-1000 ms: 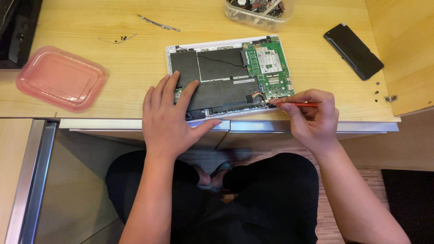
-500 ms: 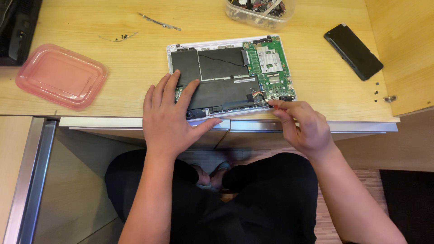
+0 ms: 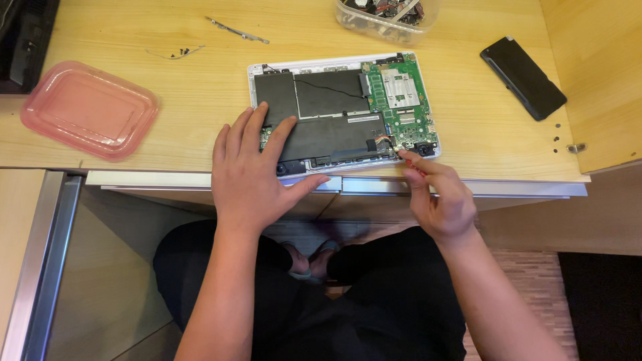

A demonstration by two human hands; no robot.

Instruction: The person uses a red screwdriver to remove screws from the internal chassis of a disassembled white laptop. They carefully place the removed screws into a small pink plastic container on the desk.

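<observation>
The opened laptop (image 3: 344, 110), its black battery panels and green circuit board (image 3: 400, 100) bared, lay at the counter's (image 3: 167, 113) front edge, near the middle. The left hand (image 3: 257, 177) lay flat with its grip spread wide, fingers pressing the laptop's near left part and the thumb stretched along the counter's front edge. The right hand (image 3: 438, 197) had its grip pinched shut on a thin red-handled tool (image 3: 413, 167), whose tip met the board's near right corner.
</observation>
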